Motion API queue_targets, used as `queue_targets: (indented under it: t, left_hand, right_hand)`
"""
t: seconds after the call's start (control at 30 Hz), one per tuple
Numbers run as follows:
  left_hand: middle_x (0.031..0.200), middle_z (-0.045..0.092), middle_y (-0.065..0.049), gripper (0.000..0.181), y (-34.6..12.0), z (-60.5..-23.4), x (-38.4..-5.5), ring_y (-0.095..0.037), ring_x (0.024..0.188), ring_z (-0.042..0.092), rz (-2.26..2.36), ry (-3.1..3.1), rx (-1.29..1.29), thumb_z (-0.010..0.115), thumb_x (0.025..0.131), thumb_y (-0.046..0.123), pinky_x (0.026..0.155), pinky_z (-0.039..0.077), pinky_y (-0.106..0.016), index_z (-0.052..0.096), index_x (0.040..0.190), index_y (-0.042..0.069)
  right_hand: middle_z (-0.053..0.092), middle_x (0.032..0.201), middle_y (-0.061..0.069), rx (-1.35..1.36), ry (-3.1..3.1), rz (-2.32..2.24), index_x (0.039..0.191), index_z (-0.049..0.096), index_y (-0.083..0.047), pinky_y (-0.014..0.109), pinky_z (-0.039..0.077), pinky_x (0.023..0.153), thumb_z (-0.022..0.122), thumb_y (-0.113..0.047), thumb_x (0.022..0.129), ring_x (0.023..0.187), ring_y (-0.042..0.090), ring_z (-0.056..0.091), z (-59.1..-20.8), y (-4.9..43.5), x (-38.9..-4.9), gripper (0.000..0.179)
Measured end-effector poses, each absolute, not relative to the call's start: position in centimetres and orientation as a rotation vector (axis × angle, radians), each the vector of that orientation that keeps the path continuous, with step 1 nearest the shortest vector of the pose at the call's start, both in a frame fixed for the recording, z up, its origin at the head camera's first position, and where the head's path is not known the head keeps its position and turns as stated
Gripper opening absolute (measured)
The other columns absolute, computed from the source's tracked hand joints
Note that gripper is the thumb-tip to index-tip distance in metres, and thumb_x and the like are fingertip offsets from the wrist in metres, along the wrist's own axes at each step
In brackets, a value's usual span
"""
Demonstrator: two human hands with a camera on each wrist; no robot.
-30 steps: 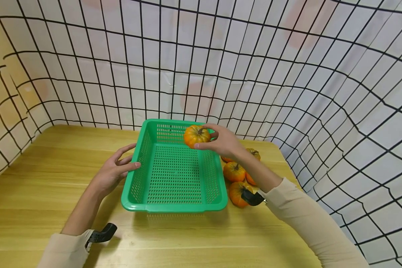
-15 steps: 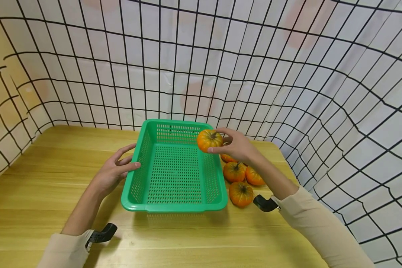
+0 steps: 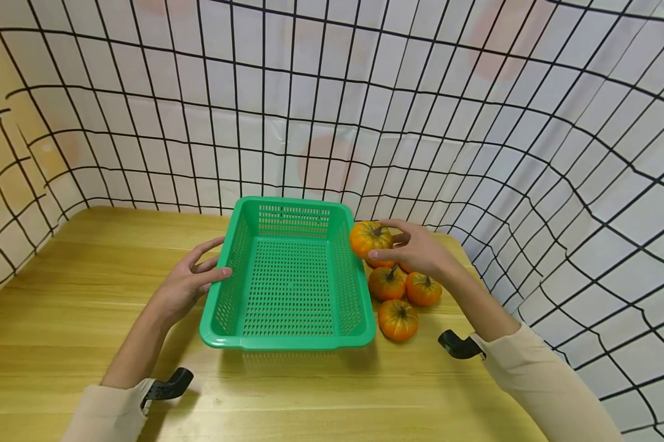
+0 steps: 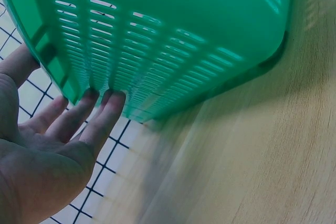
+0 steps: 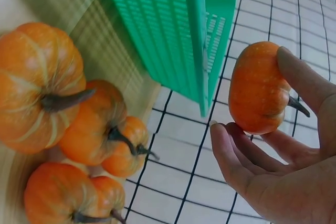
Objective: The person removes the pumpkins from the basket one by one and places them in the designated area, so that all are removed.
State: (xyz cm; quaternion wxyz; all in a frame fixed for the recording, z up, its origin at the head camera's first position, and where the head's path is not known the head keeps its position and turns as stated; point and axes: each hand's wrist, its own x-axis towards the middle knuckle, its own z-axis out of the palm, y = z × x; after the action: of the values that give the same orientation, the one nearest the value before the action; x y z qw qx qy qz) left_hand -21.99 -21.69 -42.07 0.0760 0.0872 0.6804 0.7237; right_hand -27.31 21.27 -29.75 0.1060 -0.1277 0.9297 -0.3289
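My right hand (image 3: 422, 250) pinches a small orange pumpkin (image 3: 369, 239) between thumb and fingers. In the head view this pumpkin overlaps the right rim of a green plastic basket (image 3: 287, 342) near its far corner. The right wrist view shows it raised, its dark stem toward the palm. My left hand (image 3: 185, 282) holds the left side of the basket, thumb over the rim. Its fingertips press the slotted outer wall (image 4: 157, 51) in the left wrist view. Nothing lies inside the basket.
Several more small pumpkins (image 3: 387, 282) sit close together on the wooden table (image 3: 287, 393), right of the basket. The farther ones are partly hidden by the right hand and its pumpkin. A black wire grid (image 3: 287, 132) encloses the back and sides.
My right hand has carried the pumpkin from over the basket rightward and slightly nearer, to the right rim. The left hand and the basket have stayed in place.
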Motion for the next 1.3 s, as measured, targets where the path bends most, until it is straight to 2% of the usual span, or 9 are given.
queue_targets:
  t: [0.13, 0.3, 0.57, 0.87, 1.3]
  left_hand:
    - [0.158, 0.036, -0.027, 0.076, -21.7, -42.1, -22.0, -0.024, 0.117, 0.067, 2.169, 2.041, 0.268, 0.065, 0.099, 0.011, 0.092, 0.057, -0.037, 0.022, 0.162, 0.020]
    - [0.159, 0.035, -0.026, 0.076, -21.7, -42.1, -22.0, -0.022, 0.117, 0.066, 2.167, 2.042, 0.262, 0.065, 0.099, 0.012, 0.092, 0.057, -0.037, 0.022, 0.162, 0.020]
    - [0.160, 0.035, -0.026, 0.077, -21.8, -42.1, -21.9, -0.020, 0.117, 0.066, 2.165, 2.037, 0.251, 0.066, 0.099, 0.012, 0.092, 0.057, -0.037, 0.022, 0.162, 0.021]
    - [0.159, 0.035, -0.026, 0.077, -21.8, -42.0, -22.0, -0.020, 0.115, 0.067, 2.177, 2.015, 0.247, 0.066, 0.099, 0.011, 0.092, 0.057, -0.037, 0.023, 0.162, 0.021]
    - [0.159, 0.035, -0.027, 0.077, -21.8, -41.9, -22.0, -0.018, 0.115, 0.067, 2.170, 2.033, 0.246, 0.066, 0.098, 0.011, 0.092, 0.057, -0.036, 0.023, 0.162, 0.021]
  right_hand:
    - [0.041, 0.158, 0.019, -0.349, 2.758, -0.926, 0.156, 0.040, -0.025, 0.060, 0.044, 0.108, 0.078, -0.054, 0.084, 0.142, 0.040, 0.044, -29.7, 22.5, -27.0, 0.087]
    - [0.051, 0.150, 0.021, -0.335, 2.794, -0.878, 0.155, 0.042, -0.025, 0.059, 0.048, 0.104, 0.078, -0.056, 0.083, 0.136, 0.038, 0.051, -30.0, 24.2, -26.8, 0.087]
    - [0.032, 0.162, 0.020, -0.371, 2.675, -1.007, 0.157, 0.038, -0.015, 0.065, 0.042, 0.107, 0.078, -0.044, 0.088, 0.141, 0.046, 0.040, -30.9, 26.9, -26.5, 0.085]
    - [0.037, 0.155, 0.033, -0.238, 2.580, -1.009, 0.159, 0.035, -0.017, 0.065, 0.040, 0.109, 0.080, -0.044, 0.087, 0.142, 0.048, 0.039, -32.4, 29.9, -26.2, 0.090]
    - [0.038, 0.154, 0.035, -0.209, 2.538, -0.980, 0.158, 0.036, -0.014, 0.058, 0.048, 0.104, 0.080, -0.042, 0.087, 0.141, 0.050, 0.039, -34.2, 33.2, -25.3, 0.088]
